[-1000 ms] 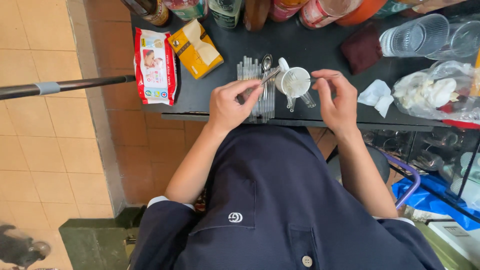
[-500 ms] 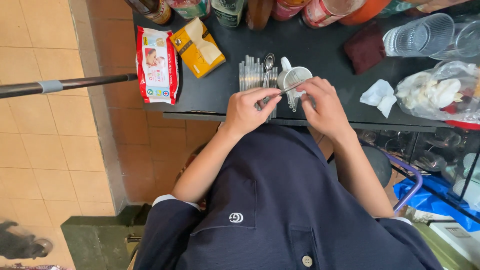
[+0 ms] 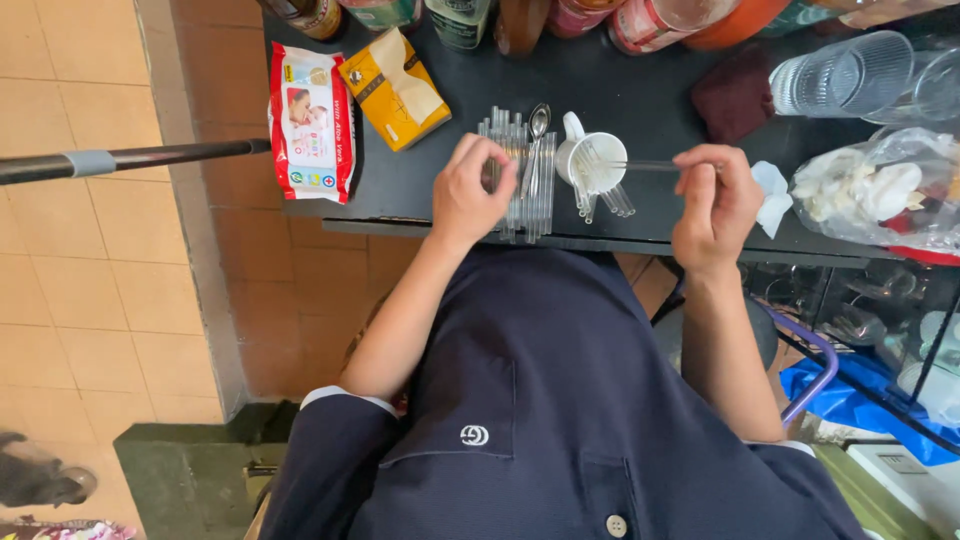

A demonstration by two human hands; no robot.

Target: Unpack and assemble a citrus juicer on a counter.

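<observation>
- The left hand (image 3: pixel 478 190) is resting, fingers curled, on a row of clear plastic straws (image 3: pixel 522 175) lying on the black worktop (image 3: pixel 640 110).
- The right hand (image 3: pixel 712 205) is pinching a thin clear straw (image 3: pixel 640 166), holding it level with its far end reaching over a white cup (image 3: pixel 597 160).
- The cup is sitting just beside the row, at 3 o'clock of it.
- A metal spoon (image 3: pixel 538 125) is lying among the row.
- A red wipes packet (image 3: pixel 312 122) is lying at 9 o'clock of the left hand.
</observation>
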